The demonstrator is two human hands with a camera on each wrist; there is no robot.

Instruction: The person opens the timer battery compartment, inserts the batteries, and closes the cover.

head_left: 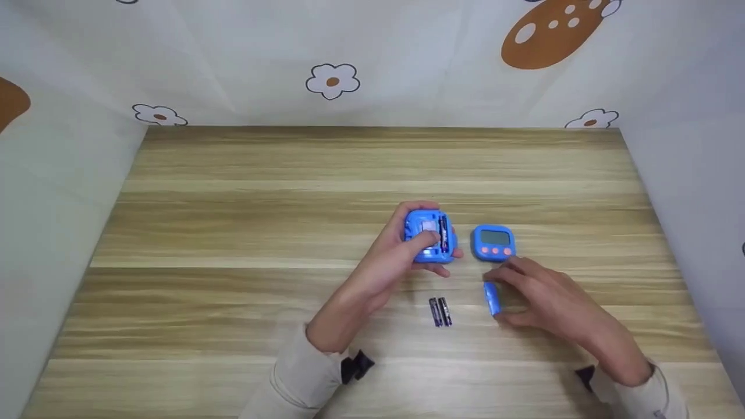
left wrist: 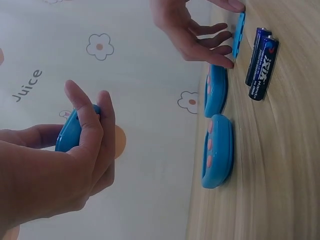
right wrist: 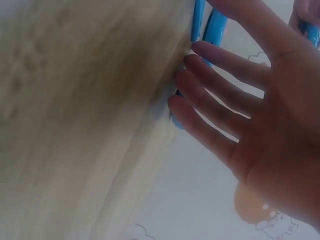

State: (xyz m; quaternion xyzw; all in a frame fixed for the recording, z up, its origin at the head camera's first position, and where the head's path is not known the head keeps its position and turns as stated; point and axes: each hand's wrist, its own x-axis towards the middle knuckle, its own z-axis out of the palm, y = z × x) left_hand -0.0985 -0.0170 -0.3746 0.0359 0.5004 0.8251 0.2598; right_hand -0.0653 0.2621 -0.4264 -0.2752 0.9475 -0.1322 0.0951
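"Two ends of the blue cover (head_left: 492,298) are pinched by our right hand (head_left: 541,297); which step do we judge?"

"Probably the closing of the blue device (head_left: 429,225); our left hand (head_left: 393,250) grips it above the surface (head_left: 233,233), its back facing us; next we would need to lay the cover over its battery (head_left: 444,233); both long axes run roughly near-to-far, the cover slightly slanted."

- A narrow blue piece (right wrist: 198,20) is touched at its end by the right hand (right wrist: 280,115), fingers spread.
- A blue object (right wrist: 312,34) is gripped by the left hand (right wrist: 306,12).
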